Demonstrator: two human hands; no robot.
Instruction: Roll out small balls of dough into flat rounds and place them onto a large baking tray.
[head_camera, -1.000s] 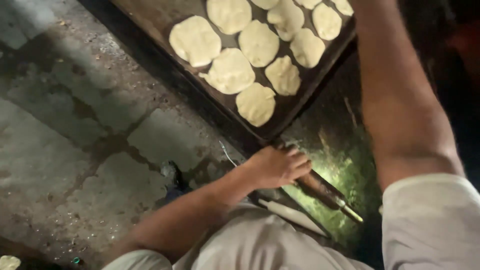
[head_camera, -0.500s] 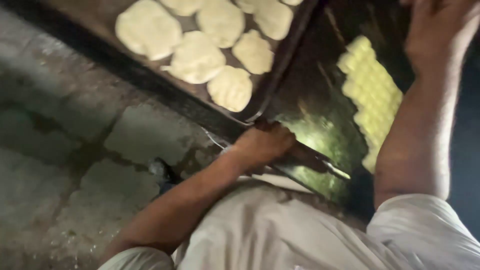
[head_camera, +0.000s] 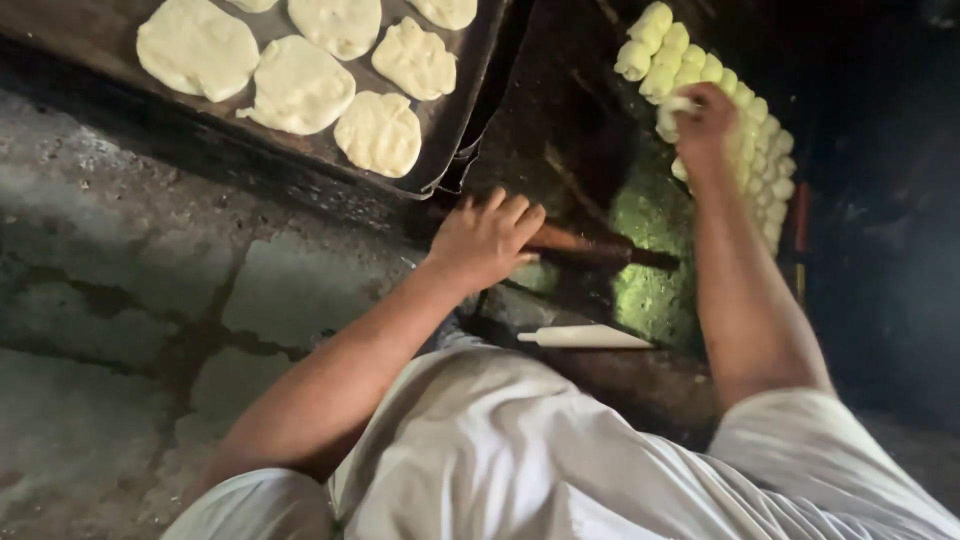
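My left hand (head_camera: 487, 237) rests on a dark wooden rolling pin (head_camera: 590, 247) lying across the dark work surface, fingers spread over its end. My right hand (head_camera: 703, 125) reaches out to a cluster of small pale dough balls (head_camera: 745, 140) at the far right and closes its fingers around one of them. A dark metal tray (head_camera: 455, 120) at the top left carries several flattened dough rounds (head_camera: 377, 133). A second, white rolling pin (head_camera: 585, 338) lies close to my body.
A cracked stone floor (head_camera: 150, 320) fills the left side. My white clothing (head_camera: 520, 460) covers the bottom of the view. The far right is dark.
The view has shifted right, showing more dough balls. My right hand has come down onto the dough balls. My left hand stays on the dark rolling pin.
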